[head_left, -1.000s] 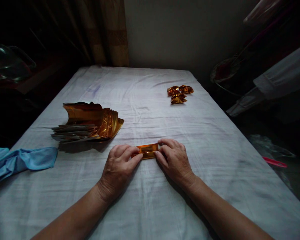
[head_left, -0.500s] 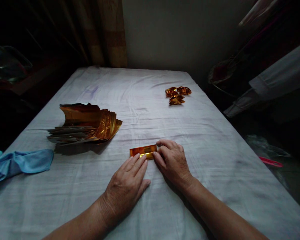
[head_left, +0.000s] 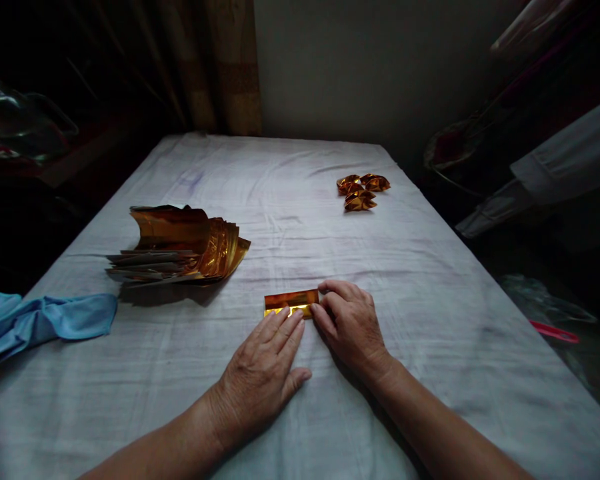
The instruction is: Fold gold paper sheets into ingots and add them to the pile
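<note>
A narrow strip of folded gold foil paper [head_left: 291, 299] lies flat on the white cloth in front of me, a shiny crease running along its length. My left hand [head_left: 263, 367] rests over its near edge, fingers stretched out flat and thumb apart on the cloth. At the right end of the strip, my right hand [head_left: 353, 327] grips it between thumb and bent forefinger. Further off to the left is a thick stack of gold foil sheets [head_left: 173, 230], curled up at the back. Several folded gold foil ingots [head_left: 360, 200] sit together at the far right.
The white cloth [head_left: 420, 293] covers the table and has shallow wrinkles. A blue cloth [head_left: 55, 317] lies at the left edge. Beyond the right edge are a pink handle [head_left: 554, 331] and clear plastic [head_left: 535, 293]. A glass jug [head_left: 23, 123] stands at the far left.
The view has turned slightly left, so everything appears shifted to the right. Both hands keep nearly the same place on the foil strip.
</note>
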Action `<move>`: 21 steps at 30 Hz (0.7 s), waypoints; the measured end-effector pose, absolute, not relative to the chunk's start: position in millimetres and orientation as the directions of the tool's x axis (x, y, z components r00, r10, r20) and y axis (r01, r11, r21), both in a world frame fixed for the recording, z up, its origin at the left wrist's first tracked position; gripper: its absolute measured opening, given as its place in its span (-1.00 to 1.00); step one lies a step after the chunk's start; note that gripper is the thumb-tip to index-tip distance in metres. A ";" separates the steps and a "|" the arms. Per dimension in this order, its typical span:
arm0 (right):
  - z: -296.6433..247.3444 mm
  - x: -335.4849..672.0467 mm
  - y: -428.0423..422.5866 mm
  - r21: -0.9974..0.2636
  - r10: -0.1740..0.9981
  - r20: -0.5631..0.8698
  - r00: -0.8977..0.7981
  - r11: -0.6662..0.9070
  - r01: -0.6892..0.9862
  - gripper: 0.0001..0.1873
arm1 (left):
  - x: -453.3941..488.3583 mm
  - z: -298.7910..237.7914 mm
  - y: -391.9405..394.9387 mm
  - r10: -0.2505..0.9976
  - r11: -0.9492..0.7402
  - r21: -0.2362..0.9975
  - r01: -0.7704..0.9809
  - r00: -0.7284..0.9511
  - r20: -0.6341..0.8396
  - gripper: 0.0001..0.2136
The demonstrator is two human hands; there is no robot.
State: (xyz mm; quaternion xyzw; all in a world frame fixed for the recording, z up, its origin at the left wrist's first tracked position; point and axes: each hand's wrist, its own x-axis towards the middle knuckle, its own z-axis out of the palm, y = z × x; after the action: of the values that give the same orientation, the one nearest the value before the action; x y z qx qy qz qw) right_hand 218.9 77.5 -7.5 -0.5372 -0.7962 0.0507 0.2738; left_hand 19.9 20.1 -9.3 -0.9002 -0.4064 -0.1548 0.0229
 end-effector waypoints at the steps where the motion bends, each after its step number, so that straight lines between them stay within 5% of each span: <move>1: -7.8 219.0 77.5 -0.374 0.882 0.383 -0.274 0.419 0.827 -0.80 | 19.8 -9.5 20.1 0.728 -0.666 0.090 0.740 0.620 0.292 -0.47; 21: -11.3 219.0 77.0 -0.381 0.872 0.422 -0.249 0.420 0.824 -0.92 | 19.0 -11.5 20.2 0.743 -0.654 0.096 0.751 0.612 0.271 -0.42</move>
State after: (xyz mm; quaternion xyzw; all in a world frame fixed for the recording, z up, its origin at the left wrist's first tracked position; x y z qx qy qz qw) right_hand 219.0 77.0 -11.3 -0.5370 -0.7892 0.0407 0.2951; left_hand 19.0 20.2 -11.5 -0.8977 -0.4159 -0.1446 0.0136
